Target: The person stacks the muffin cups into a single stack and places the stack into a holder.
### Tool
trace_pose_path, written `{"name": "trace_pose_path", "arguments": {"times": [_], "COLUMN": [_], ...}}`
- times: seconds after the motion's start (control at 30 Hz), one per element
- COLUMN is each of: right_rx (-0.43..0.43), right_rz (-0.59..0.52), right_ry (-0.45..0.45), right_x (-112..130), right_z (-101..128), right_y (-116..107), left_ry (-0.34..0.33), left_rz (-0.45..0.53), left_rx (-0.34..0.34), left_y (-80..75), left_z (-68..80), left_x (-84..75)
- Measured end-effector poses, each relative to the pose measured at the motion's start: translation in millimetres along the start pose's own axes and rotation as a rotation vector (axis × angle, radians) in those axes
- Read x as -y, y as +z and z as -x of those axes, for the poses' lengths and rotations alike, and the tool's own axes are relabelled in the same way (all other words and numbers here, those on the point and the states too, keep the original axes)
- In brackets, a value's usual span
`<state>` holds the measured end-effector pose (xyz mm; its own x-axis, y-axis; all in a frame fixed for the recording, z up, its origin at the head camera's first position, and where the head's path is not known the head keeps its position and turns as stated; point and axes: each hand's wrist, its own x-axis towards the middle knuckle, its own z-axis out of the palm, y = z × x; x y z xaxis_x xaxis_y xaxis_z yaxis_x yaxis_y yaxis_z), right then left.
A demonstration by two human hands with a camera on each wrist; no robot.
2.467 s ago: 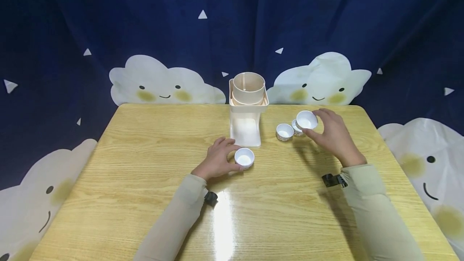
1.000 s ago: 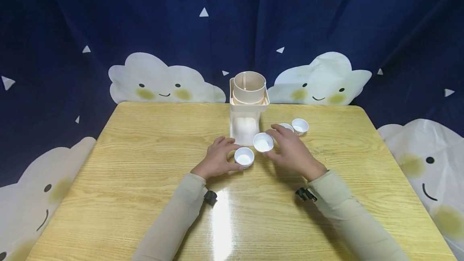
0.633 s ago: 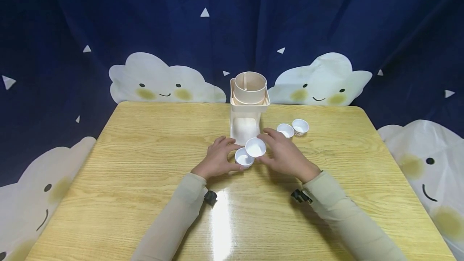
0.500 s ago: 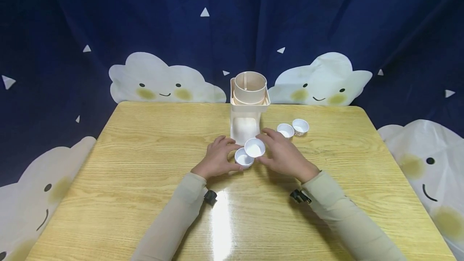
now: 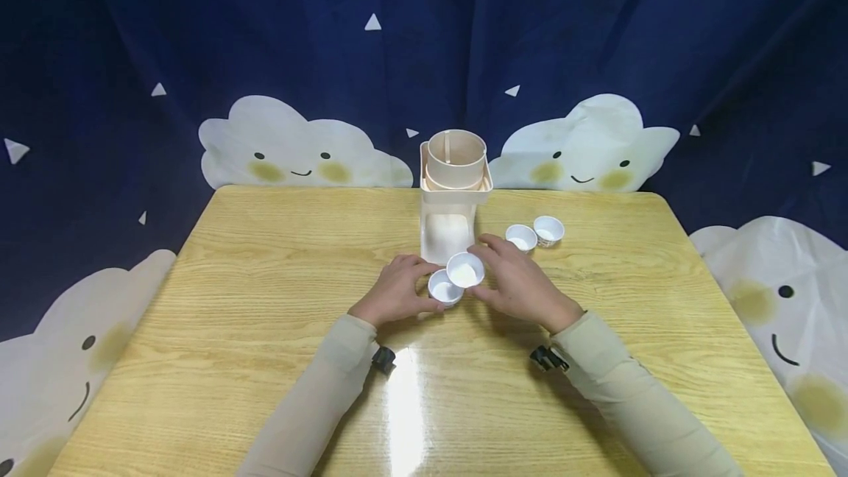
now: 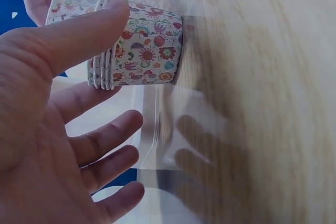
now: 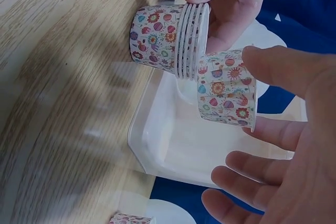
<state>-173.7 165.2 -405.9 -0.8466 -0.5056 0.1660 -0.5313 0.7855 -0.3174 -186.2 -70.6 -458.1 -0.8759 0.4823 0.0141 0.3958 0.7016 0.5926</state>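
The right hand (image 5: 523,287) pinches a single paper cup (image 5: 465,269) by its wall, at 1 o'clock of the nested cup stack (image 5: 444,290) that the left hand (image 5: 396,291) steadies on the table (image 5: 265,330); light, crushable, so grip gently mid-wall.

We can't see the base of the cup stack (image 5: 444,289) in the head view; the left hand (image 5: 396,291) covers its left side. The single cup (image 5: 465,269) overlaps the stack's rim there. In the right wrist view another cup (image 7: 130,218), below the stack, is cut by the bottom edge. The table (image 6: 273,77) blurs in the left wrist view.
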Motion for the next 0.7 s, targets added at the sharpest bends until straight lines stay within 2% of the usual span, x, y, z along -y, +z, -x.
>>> {"name": "trace_pose_path", "arguments": {"times": [0.4, 0.7], "right_rx": [0.015, 0.013], "right_rz": [-0.005, -0.012], "right_ry": [0.006, 0.002], "right_x": [1.0, 2.6], "right_z": [-0.2, -1.5], "right_y": [1.0, -0.4], "left_ry": [0.002, -0.009], "left_rz": [0.057, 0.048], "left_rx": [0.033, 0.031], "left_y": [-0.2, -1.5], "left_z": [-0.6, 1.0], "left_x": [0.8, -0.9]}}
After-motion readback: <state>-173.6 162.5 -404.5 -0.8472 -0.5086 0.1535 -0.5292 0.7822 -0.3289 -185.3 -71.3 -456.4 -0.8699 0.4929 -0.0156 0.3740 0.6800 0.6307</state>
